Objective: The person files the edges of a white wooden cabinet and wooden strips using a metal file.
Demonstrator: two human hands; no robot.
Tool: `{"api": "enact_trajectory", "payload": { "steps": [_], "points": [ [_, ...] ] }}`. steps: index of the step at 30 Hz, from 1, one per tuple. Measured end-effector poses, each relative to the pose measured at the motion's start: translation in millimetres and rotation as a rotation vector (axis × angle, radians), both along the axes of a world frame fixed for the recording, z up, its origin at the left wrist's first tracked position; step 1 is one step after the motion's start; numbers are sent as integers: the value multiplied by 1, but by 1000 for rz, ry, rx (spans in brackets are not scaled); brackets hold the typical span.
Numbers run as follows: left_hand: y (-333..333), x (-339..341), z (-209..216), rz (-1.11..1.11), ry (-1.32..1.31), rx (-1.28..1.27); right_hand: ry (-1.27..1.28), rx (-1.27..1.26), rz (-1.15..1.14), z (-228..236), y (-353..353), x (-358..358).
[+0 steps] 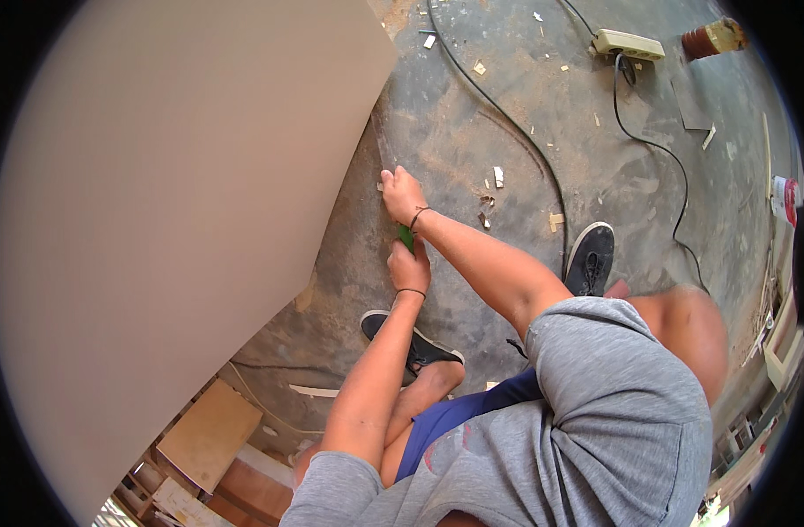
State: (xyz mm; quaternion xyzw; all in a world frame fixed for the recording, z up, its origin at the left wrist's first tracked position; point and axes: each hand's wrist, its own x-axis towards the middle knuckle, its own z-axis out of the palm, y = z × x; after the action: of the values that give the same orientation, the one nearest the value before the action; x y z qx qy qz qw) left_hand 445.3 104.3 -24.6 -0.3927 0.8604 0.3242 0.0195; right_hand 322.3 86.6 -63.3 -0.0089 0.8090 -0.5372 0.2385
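Note:
My left hand (411,267) is closed around a green-handled tool (405,237), and a short piece of the green shows above my fist. Farther ahead, my right hand (403,195) is closed too, in line with that tool, its fingertips close to the edge of a big pale panel (191,176). A thin greyish strip (383,145) runs on beyond my right fingers along that edge; it looks like the tool's blade, but my hands hide most of it. The panel leans over the whole left side of the view.
Wood chips and sawdust litter the grey concrete floor (472,290). A black cable (507,114) curves past on the right, near a cream power strip (628,45) and a brown cylindrical object (713,39). Wooden boards (210,432) lie at the lower left. My shoes (590,259) stand beside the work.

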Motion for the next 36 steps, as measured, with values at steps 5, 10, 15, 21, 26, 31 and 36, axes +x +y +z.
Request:
{"api": "enact_trajectory", "payload": {
  "steps": [5, 10, 15, 21, 26, 31, 36],
  "points": [
    [-20, 6, 4, -33, -45, 22, -159, 25, -16, 10, -11, 2],
    [-31, -7, -1, -94, 60, -24, -136, 11, -24, -2, -21, -13],
    [-43, 1, -13, -84, 51, -9, -97, 68, -28, 3, -32, -6],
    [-27, -1, 4, -101, -78, -27, -124, -42, -55, -13, -16, 0],
    [-11, 17, 4, -22, -58, -53, -248, -83, 22, 10, -6, 15],
    [-8, 26, -1, -19, 34, -1, -134, 29, 32, 16, 0, 20],
    [-19, 25, -5, -35, 100, -5, -104, 55, 12, 10, -13, 20]
  ]
}}
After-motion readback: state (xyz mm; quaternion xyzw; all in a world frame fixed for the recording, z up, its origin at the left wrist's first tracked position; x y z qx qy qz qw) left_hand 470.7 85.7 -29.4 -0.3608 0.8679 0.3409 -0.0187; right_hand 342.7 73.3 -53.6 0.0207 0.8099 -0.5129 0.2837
